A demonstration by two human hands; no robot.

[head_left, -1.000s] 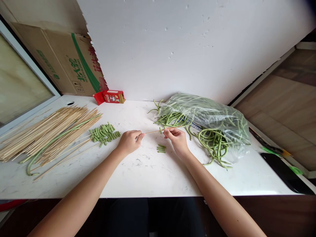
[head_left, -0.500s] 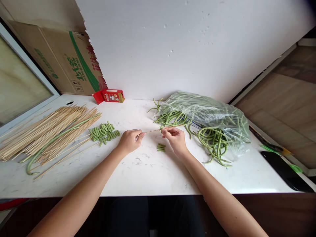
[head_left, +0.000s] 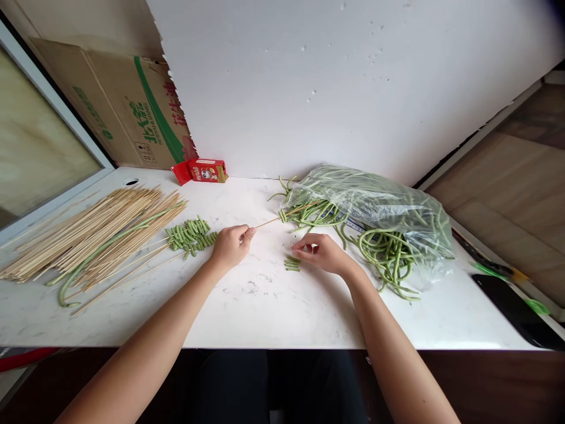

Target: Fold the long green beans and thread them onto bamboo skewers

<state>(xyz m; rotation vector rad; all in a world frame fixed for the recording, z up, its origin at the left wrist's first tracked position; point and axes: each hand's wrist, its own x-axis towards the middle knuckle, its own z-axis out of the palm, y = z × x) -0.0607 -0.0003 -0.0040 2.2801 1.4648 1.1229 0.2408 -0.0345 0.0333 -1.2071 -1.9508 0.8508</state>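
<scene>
My left hand [head_left: 231, 247] is closed, pinching a thin wooden skewer [head_left: 267, 222] that points right and slightly away from me. Short cut pieces of green bean [head_left: 282, 216] are threaded near its far end, in front of the long beans. My right hand [head_left: 321, 252] holds nothing that I can see; its thumb and forefinger are curved, with a small gap, at a little pile of cut bean pieces [head_left: 292, 264] on the white table. Left of my left hand lie several skewers filled with bean pieces [head_left: 190, 234].
A large heap of bare skewers [head_left: 95, 232] lies at left, a long bean [head_left: 106, 242] across it. Long green beans [head_left: 388, 250] spill from a clear plastic bag [head_left: 375, 197] at right. A red box [head_left: 209, 171] stands at the back; a black phone [head_left: 514, 309] lies far right.
My right hand has let go of the skewer and moved down towards me to the small pile of bean pieces. The skewer in my left hand now tilts farther away. The view has shifted slightly.
</scene>
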